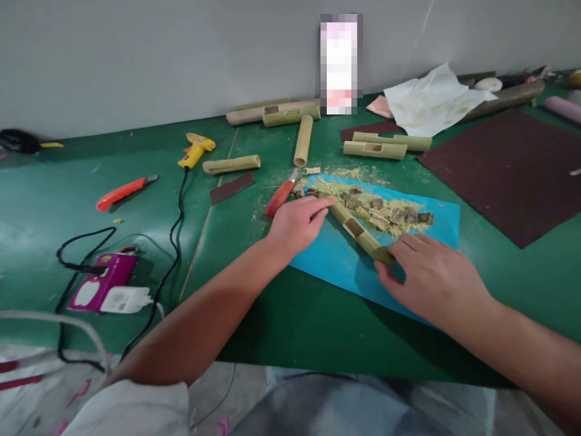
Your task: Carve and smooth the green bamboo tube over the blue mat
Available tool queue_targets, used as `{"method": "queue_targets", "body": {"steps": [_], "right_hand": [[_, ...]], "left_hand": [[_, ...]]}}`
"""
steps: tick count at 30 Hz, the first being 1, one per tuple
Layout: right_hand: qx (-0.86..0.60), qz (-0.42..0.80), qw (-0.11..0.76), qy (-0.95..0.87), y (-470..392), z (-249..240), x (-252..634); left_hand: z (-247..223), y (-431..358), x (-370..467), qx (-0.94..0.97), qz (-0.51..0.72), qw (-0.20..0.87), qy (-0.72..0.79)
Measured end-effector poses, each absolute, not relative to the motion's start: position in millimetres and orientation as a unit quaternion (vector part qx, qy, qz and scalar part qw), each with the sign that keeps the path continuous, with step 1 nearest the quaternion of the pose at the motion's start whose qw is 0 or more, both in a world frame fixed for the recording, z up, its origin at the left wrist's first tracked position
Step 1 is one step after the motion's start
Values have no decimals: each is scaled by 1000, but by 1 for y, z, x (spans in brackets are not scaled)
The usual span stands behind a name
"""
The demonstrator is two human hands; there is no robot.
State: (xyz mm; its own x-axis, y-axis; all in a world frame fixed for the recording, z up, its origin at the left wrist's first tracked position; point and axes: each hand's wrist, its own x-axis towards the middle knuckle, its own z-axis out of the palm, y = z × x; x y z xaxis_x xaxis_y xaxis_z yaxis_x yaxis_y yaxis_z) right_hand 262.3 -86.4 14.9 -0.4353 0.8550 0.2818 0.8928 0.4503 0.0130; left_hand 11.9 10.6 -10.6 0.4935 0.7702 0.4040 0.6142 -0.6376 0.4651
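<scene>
A bamboo tube (pixel 363 236) with a square opening cut in its side lies slanted between my hands, above a blue sheet (pixel 318 264). My left hand (pixel 299 221) grips its far left end between thumb and fingers. At the near right end, my right hand (pixel 429 272) has thumb and fingers closed round the tube. Bamboo shavings and dark chips (pixel 385 212) are heaped on the sheet just behind the tube. A red-handled knife (pixel 280 197) lies by my left hand, its blade pointing away.
Several cut bamboo tubes (pixel 374 149) lie toward the wall. A yellow glue gun (pixel 196 150), an orange utility knife (pixel 122 194) and a purple power strip (pixel 104 281) with cords are on the left. Dark brown sheet (pixel 508 175) and white paper (pixel 436 100) lie at right.
</scene>
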Motion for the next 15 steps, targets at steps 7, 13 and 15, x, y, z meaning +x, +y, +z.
{"method": "queue_targets", "body": {"steps": [7, 13, 15], "right_hand": [[-509, -110, 135, -843, -87, 16, 260], [-499, -93, 157, -847, -86, 13, 260], [-497, -96, 162, -847, -85, 13, 260]], "left_hand": [[-10, 8, 12, 859, 277, 136, 408], [-10, 4, 12, 877, 265, 134, 378], [-10, 5, 11, 870, 279, 130, 385]]}}
